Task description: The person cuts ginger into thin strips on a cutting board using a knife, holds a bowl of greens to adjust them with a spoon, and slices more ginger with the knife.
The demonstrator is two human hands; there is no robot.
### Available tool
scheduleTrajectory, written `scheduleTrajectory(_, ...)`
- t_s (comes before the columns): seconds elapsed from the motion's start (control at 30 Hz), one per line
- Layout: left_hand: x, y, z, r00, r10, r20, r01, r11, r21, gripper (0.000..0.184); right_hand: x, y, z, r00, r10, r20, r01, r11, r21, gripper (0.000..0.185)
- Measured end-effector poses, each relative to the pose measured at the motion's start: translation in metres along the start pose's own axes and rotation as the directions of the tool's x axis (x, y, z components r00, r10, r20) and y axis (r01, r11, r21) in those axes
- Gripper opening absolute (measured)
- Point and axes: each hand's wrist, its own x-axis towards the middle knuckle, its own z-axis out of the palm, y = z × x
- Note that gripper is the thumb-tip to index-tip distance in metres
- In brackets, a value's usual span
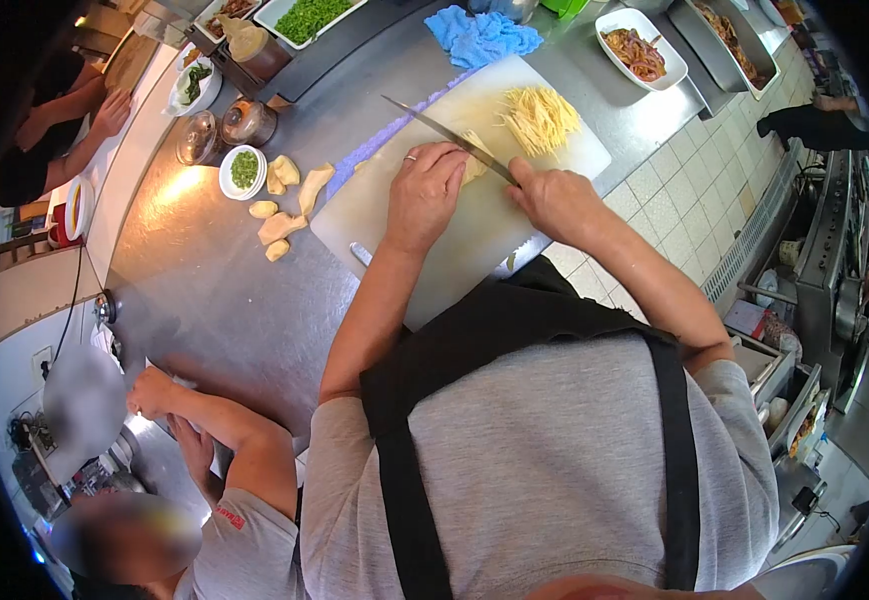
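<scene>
In the head view, my right hand [557,200] is wrapped round the handle of a long kitchen knife [455,139]. Its blade points up and left across the white cutting board [435,240]. My left hand [423,196], fingers curled and closed, presses on pale yellow ginger slices [474,160] right beside the blade; the fingertips are partly hidden. A heap of ginger cut into thin strips [541,121] lies on the board beyond the knife. Left of the board, several peeled ginger pieces [283,230] rest on the steel counter.
Chopped greens fill a small white bowl [245,172] near glass jars [248,122]. A blue cloth [482,38] lies behind the board. At the right stands a white dish of sliced food [641,50]. A co-worker's hands [160,395] are at the lower left; another person's arms [85,120] at upper left.
</scene>
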Motion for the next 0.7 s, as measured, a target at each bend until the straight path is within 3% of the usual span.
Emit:
scheduleTrajectory(0.17,-0.001,-0.002,0.001,1.0,-0.014,-0.005,0.014,1.0,-0.013,0.009,-0.016,-0.007,-0.024,0.999,-0.013,0.042,0.015,0.999,-0.046,0.022)
scheduleTrajectory(0.37,-0.005,-0.008,0.006,1.0,0.002,0.005,-0.002,0.999,-0.032,0.01,0.003,0.003,0.013,0.999,0.004,-0.048,-0.003,1.0,0.02,0.022)
scheduleTrajectory(0.47,-0.018,-0.022,0.019,0.998,-0.019,0.062,0.019,1.0,0.002,0.018,0.011,0.023,0.031,0.991,-0.04,-0.126,0.059,0.988,0.146,0.028)
scheduleTrajectory(0.5,-0.028,-0.034,0.028,0.996,0.032,0.083,-0.033,0.999,0.017,0.022,0.016,0.031,0.032,0.999,-0.007,-0.048,0.016,0.982,0.191,0.028)
scheduleTrajectory(0.57,-0.028,-0.033,0.034,0.986,-0.127,0.106,0.135,0.988,-0.071,0.026,0.014,0.041,0.017,0.992,-0.101,-0.077,0.122,0.922,0.368,0.035)
scheduleTrajectory(0.6,-0.028,-0.04,0.039,0.988,-0.085,0.128,0.088,0.996,-0.016,0.027,0.009,0.044,0.009,0.988,-0.099,-0.116,0.14,0.892,0.429,0.038)
scheduleTrajectory(0.63,-0.029,-0.044,0.036,0.989,0.068,0.132,-0.08,0.993,0.084,0.027,0.008,0.05,0.009,0.994,-0.052,-0.099,0.089,0.902,0.423,0.039)
scheduleTrajectory(0.67,-0.017,-0.024,0.023,0.996,-0.013,0.087,0.009,0.999,0.043,0.023,0.006,0.055,0.002,0.992,-0.05,-0.115,0.098,0.883,0.458,0.04)
scheduleTrajectory(0.7,-0.015,-0.022,0.02,0.997,0.006,0.079,-0.01,0.999,0.044,0.021,0.006,0.064,0.006,0.989,-0.028,-0.148,0.097,0.873,0.478,0.038)
